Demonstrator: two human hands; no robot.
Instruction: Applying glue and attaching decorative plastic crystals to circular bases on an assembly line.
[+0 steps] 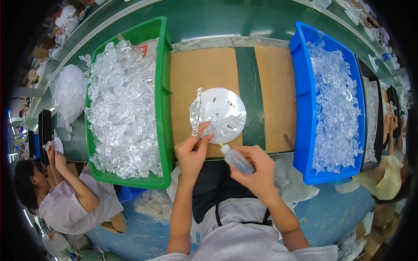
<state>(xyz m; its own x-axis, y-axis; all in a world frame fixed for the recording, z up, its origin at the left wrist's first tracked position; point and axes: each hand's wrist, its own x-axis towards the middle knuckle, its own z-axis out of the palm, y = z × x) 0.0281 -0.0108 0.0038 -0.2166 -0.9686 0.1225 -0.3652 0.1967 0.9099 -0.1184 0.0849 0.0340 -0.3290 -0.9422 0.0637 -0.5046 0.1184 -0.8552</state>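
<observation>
My left hand (190,153) pinches a small clear plastic piece (210,130) between thumb and fingertips, over the near edge of a round white plate (222,96). In my right hand (260,170) is a small translucent squeeze bottle (238,161), tilted so that its white cap and thin yellowish tip point up and left at that piece. The tip is close to the piece; whether they touch I cannot tell. Several clear plastic pieces lie on the plate, and a long clear one (197,114) lies at its left edge. The plate has a few small slots and holes.
On the left stands a green bin (163,108) heaped with clear plastic pieces, on the right a blue bin (301,100) with more. Flat cardboard (196,65) covers part of the green table (251,87). A person (74,195) works at far left, another (383,174) at far right.
</observation>
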